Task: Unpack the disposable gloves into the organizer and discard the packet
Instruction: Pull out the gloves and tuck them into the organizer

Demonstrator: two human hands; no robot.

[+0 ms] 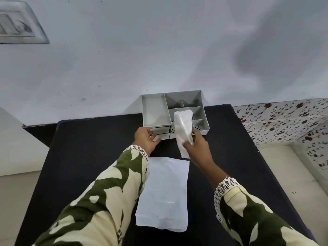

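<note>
A: Okay, quick one. Gloves first?

B: Bundle of disposable gloves point(183, 127), white-translucent, folded into a long wad. Right hand point(197, 148) has it pinched between thumb and fingers near the lower half. Wad stands roughly upright, held up in front of the organizer point(174, 113); its top overlaps the middle right compartment in the view. Can't tell if it touches the organizer.

A: Packet?

B: Flat white packet point(164, 196) lying on the black table point(79, 166), near edge side, between the two forearms. Not held. Left sleeve point(99, 197) covers a bit of its left edge.

A: Left hand?

B: Left hand point(146, 139) is at the organizer's front left, fingers curled on the lower of the small drawers point(160, 133) there. Closed grip on the drawer front, looks like; fingertips partly hidden.

A: Organizer details?

B: Grey plastic, several compartments: one big tray on the left, smaller ones on the right, some with perforated bottoms. Sits at the far edge of the table, against the pale wall point(159, 50).

A: Anything else?

B: Both sleeves green-and-cream print with lace cuffs. Floral-patterned surface point(287, 119) to the right of the table.
</note>
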